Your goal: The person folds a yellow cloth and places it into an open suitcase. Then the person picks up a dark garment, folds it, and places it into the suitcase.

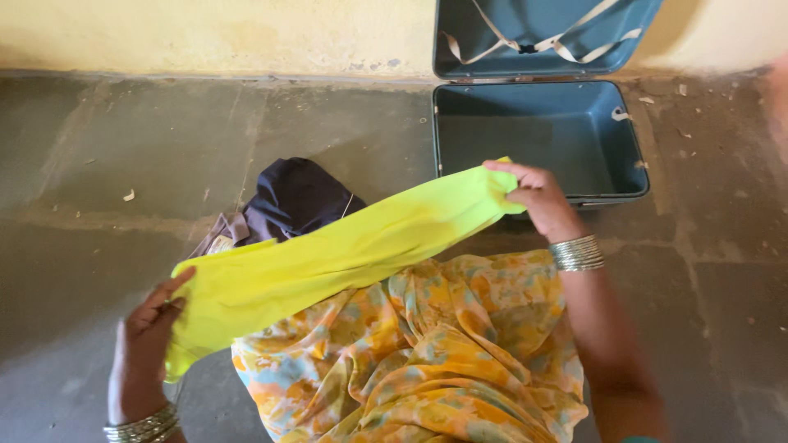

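Observation:
A bright yellow-green cloth [328, 254] is stretched slantwise between my two hands, above my lap. My left hand [148, 340] grips its lower left end near the floor. Its upper right end is pinched in my right hand [538, 197], just in front of an open blue suitcase [632, 156]. Both wrists wear silver bangles. An orange and yellow flowered garment [435, 353] covers my lap under the cloth.
A dark navy garment with a greyish piece [291, 201] lies heaped on the stone floor behind the cloth. The suitcase lid [484, 33] leans against the yellow wall, with pale straps crossing inside it. Small bits of debris dot the floor [714, 271].

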